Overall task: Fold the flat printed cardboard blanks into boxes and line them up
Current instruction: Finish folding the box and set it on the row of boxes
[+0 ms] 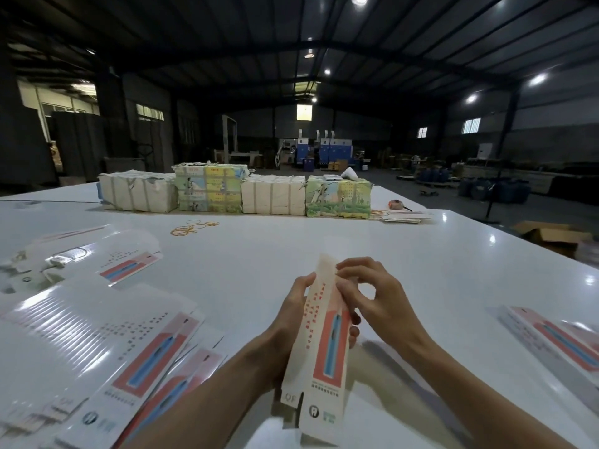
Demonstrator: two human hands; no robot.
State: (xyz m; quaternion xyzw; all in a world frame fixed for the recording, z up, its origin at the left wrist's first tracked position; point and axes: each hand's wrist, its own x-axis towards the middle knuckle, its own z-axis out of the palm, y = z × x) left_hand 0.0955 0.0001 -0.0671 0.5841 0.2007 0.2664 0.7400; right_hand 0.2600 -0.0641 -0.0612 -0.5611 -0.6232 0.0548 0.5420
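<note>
Box (327,338): half-formed, held above the table's (259,254) near edge. Long axis near-to-far; open flaps toward the person, top toward the far edge. Left hand (296,306) curled round its left side, mid-length; right hand (372,299) pinching the right side, nearer the top. Flat blanks (129,351): left edge

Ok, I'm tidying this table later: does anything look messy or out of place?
Yes. Rubber bands lie scattered loose on the table before the bundles. The blanks on the left are fanned in a crooked heap, edges not squared. The box held by the left hand and right hand looks undamaged.
</note>
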